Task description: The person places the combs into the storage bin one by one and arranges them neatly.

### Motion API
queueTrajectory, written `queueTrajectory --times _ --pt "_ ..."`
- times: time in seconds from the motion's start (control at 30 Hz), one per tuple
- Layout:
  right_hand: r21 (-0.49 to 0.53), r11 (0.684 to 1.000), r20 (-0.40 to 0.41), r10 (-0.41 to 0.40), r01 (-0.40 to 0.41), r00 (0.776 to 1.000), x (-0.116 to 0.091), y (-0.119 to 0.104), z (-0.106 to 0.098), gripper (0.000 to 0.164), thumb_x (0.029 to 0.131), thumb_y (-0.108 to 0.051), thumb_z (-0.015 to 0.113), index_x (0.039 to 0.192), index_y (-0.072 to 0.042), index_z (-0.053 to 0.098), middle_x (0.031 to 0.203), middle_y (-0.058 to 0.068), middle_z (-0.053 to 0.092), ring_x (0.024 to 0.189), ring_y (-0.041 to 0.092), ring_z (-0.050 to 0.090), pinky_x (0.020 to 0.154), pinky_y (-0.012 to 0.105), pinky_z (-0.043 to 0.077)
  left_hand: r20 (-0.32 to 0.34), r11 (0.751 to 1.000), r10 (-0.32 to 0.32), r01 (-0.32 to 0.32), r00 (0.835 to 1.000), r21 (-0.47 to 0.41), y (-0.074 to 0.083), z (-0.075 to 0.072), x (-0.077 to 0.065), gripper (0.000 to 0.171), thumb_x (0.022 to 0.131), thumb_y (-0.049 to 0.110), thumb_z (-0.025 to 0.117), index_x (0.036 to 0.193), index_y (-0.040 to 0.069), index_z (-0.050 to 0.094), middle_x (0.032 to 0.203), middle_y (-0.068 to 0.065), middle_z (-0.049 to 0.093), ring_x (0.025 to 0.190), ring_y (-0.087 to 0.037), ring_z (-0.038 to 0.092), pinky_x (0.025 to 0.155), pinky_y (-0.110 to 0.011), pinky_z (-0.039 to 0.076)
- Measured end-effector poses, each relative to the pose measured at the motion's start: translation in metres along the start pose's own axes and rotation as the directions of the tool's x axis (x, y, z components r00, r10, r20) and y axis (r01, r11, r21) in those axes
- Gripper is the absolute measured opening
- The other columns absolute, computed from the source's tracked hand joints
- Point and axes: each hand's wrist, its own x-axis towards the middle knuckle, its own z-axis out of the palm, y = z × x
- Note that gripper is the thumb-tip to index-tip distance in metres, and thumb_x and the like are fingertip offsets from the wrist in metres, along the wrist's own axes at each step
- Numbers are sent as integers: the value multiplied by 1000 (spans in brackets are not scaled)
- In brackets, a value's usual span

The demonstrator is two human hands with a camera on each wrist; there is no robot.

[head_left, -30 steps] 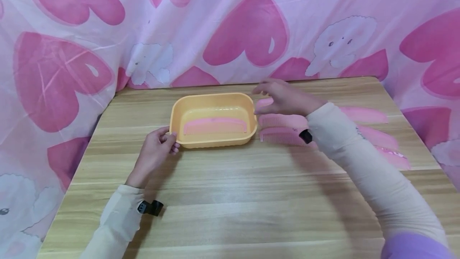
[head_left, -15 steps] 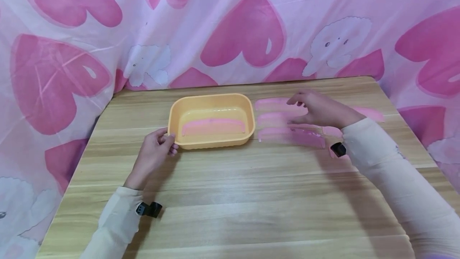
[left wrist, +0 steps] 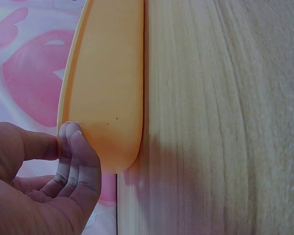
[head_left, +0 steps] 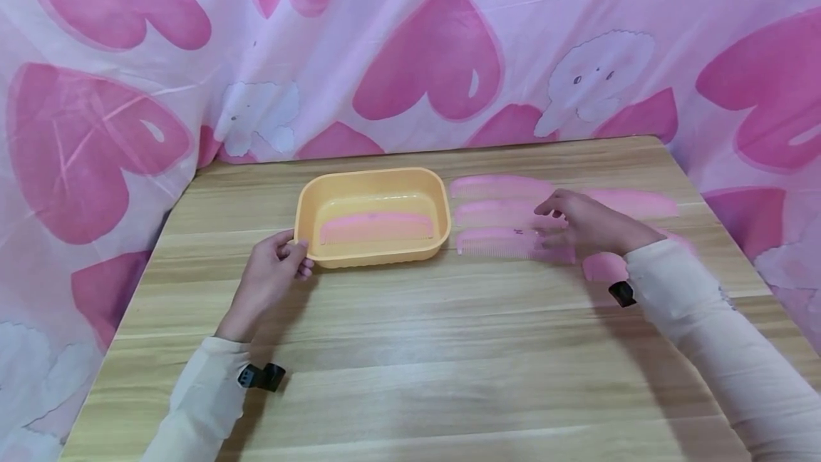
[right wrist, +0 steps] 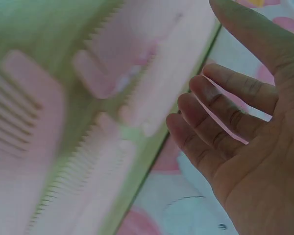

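Note:
My left hand (head_left: pixel 272 269) pinches the near left corner of a yellow plastic basin (head_left: pixel 368 257). In the left wrist view the thumb (left wrist: pixel 41 146) is at the rim and the curled fingers (left wrist: pixel 81 161) lie against the outer wall. One pink comb (head_left: pixel 378 227) lies flat inside the basin. Over the combs to the right hovers my right hand (head_left: pixel 586 223), its fingers loosely bent and holding nothing. Below it are a top comb (head_left: pixel 500 186), a middle comb (head_left: pixel 494 212) and a near comb (head_left: pixel 494 242), stacked in a column beside the basin.
Farther right lie more pink combs, among them a back comb (head_left: pixel 635 202) and a partly covered comb (head_left: pixel 603 267) under the right wrist. The wooden table (head_left: pixel 398 362) ends at a pink heart-print cloth (head_left: pixel 430 55) behind and at both sides.
My right hand has moved right, from the basin's right rim to above the right ends of the combs, uncovering their left parts. The left hand keeps its hold on the basin.

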Motion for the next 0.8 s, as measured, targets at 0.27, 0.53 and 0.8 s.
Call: queueTrajectory --times 0.27,0.53,0.8 --pt "35 999 -16 -26 27 1000 -2 19 20 53 82 -21 87 118 11 66 107 16 63 96 29 60 85 46 55 -1 1000 12 -12 1000 6 0 0 -1 45 109 17 47 147 -7 44 96 -20 67 76 -14 66 70 -27 61" --pt "27 999 -15 -30 30 999 -2 22 26 49 79 -19 89 113 9 69 95 9 58 86 23 53 73 35 50 7 998 42 -41 999 -44 0 0 -1 43 108 13 48 143 -11 45 91 -20 66 71 -11 65 68 -26 61" --pt "25 999 -11 -39 39 999 -2 26 26 42 80 -16 87 111 7 70 95 7 59 85 21 54 73 35 53 5 998 39 -39 999 -42 0 -1 0 44 108 15 48 144 -10 45 92 -20 66 72 -12 66 68 -27 61"
